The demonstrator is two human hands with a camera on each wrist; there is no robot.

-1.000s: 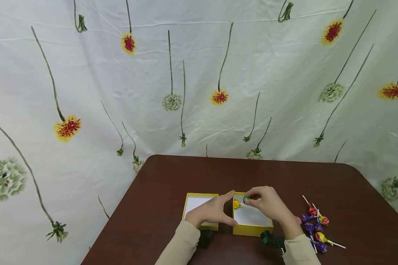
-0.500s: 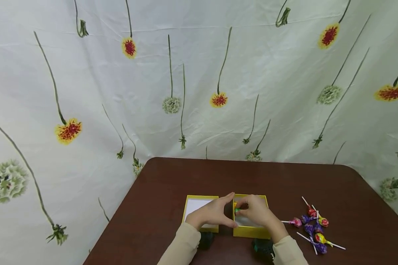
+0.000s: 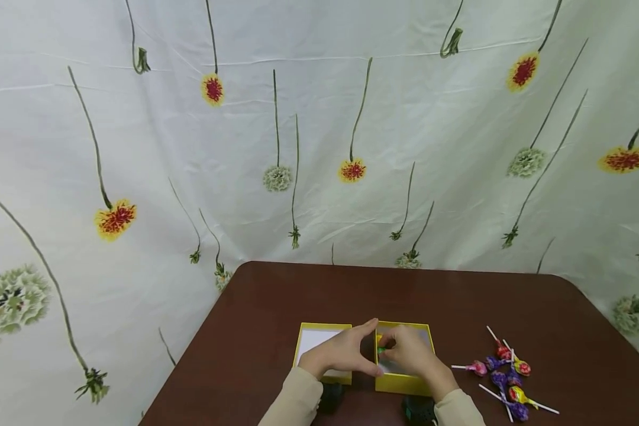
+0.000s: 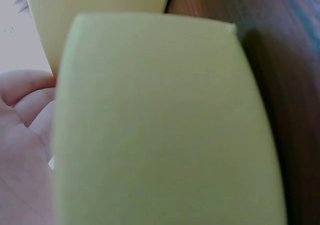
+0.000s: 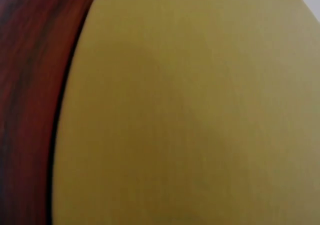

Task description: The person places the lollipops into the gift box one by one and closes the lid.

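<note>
Two yellow boxes with white insides stand side by side. My right hand (image 3: 411,351) reaches into the right box (image 3: 403,384), pinching a green-wrapped lollipop (image 3: 380,350) near its left wall. A yellow lollipop (image 3: 379,338) shows just behind the green one, partly covered by the fingers. My left hand (image 3: 341,353) lies over the left box (image 3: 303,326), thumb and forefinger spread wide, their tips at the right box's left wall. In the left wrist view, the fingers (image 4: 31,87) of that hand show beside a yellow box wall. A yellow wall fills most of the right wrist view.
Several lollipops in purple, red, pink and yellow wrappers lie in a loose pile (image 3: 511,373) right of the boxes on the dark brown table (image 3: 277,296). A white flower-patterned cloth (image 3: 319,148) hangs behind it. Both wrists wear dark cameras.
My right hand has moved left and down into the right box with the green lollipop. The left hand has kept its place by the box wall. The head view has tilted up slightly.
</note>
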